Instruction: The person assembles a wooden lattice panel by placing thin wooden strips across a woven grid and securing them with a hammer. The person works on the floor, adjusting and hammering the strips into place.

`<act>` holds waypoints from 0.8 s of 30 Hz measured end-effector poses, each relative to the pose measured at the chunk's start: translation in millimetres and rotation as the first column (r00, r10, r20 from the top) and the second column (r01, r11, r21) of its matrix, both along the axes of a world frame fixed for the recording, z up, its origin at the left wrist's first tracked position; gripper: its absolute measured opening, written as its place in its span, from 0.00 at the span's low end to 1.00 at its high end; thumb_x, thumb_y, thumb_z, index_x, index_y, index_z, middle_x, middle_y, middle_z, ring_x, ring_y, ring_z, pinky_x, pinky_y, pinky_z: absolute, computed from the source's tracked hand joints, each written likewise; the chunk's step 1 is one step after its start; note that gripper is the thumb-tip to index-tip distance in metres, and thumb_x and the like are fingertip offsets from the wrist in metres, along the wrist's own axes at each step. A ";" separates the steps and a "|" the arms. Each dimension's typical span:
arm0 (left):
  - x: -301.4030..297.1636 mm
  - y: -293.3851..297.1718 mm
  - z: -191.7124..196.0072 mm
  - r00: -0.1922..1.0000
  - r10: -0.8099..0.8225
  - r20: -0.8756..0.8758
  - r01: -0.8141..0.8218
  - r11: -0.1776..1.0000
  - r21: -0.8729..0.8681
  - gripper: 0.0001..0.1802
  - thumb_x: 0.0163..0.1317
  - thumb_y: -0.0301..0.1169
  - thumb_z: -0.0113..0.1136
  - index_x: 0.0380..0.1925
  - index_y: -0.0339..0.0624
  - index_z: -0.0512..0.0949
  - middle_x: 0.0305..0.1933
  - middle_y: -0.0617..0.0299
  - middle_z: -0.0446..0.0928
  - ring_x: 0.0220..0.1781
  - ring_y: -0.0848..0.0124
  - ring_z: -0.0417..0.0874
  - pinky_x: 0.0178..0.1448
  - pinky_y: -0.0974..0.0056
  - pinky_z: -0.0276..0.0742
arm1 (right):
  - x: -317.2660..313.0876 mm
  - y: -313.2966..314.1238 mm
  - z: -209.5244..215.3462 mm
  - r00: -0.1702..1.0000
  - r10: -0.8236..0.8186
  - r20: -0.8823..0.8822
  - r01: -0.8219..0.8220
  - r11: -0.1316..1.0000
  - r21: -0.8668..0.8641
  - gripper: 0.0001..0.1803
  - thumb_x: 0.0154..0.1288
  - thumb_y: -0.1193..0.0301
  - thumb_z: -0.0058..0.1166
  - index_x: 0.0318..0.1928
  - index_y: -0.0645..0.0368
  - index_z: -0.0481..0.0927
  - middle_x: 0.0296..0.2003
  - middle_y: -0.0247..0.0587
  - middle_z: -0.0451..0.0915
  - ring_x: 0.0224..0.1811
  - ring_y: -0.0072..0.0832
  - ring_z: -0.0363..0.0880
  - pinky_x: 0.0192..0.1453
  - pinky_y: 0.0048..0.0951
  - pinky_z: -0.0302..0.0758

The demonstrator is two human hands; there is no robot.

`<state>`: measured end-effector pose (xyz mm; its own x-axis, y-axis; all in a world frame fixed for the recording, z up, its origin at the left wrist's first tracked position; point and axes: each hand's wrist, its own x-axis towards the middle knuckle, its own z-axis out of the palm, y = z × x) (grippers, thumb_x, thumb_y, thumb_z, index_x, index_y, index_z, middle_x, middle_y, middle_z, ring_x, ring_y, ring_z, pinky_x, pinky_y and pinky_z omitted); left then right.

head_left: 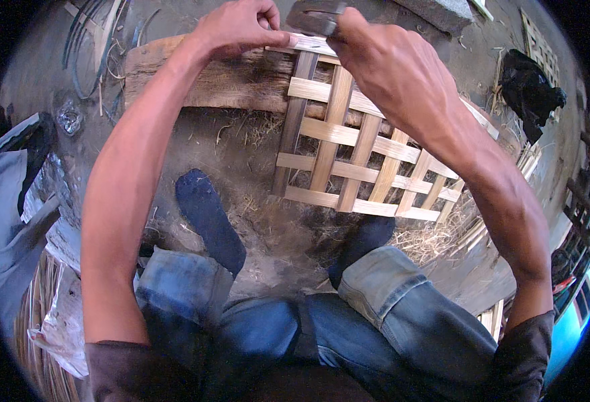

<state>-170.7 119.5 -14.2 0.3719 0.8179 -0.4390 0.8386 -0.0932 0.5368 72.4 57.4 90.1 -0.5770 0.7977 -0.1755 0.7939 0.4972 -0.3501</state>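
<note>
Now | left hand (238,27): fingers curled at lattice (362,154) top-left corner, hold unclear | right hand (392,60): closed round hammer-like tool (316,18), lattice's top edge | best: strike clear of fingers

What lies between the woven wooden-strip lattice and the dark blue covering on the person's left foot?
In the head view, brown ground with straw scraps separates the lattice from the covering.

dark sleeves (124,367), blue denim jeans (432,321)

The lattice (330,132) lies partly over the beam (241,86).
</note>
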 end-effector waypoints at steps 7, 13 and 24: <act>13.2 -7.1 19.7 0.999 0.031 0.008 -0.032 0.997 0.068 0.22 0.45 0.48 0.75 0.32 0.44 0.83 0.30 0.61 0.85 0.32 0.70 0.84 0.39 0.64 0.78 | -1.2 6.0 11.4 0.989 -0.015 0.144 0.021 0.999 -0.043 0.10 0.77 0.66 0.43 0.44 0.61 0.71 0.22 0.53 0.77 0.23 0.49 0.77 0.26 0.48 0.71; 11.9 -9.5 28.9 0.991 0.125 0.039 -0.122 0.990 -0.070 0.24 0.45 0.50 0.76 0.33 0.45 0.83 0.30 0.61 0.85 0.33 0.70 0.84 0.39 0.63 0.78 | -0.1 4.9 20.3 0.994 -0.048 0.095 0.064 0.982 -0.180 0.11 0.78 0.69 0.39 0.39 0.65 0.67 0.15 0.45 0.73 0.15 0.37 0.74 0.15 0.41 0.67; 12.2 -10.7 36.2 0.986 0.135 0.098 -0.121 0.983 -0.142 0.27 0.46 0.53 0.76 0.33 0.43 0.82 0.29 0.62 0.84 0.29 0.71 0.83 0.38 0.64 0.78 | 7.8 6.1 -7.4 0.993 0.010 0.116 -0.009 1.000 -0.009 0.10 0.76 0.65 0.45 0.46 0.58 0.71 0.21 0.54 0.77 0.22 0.52 0.77 0.27 0.50 0.71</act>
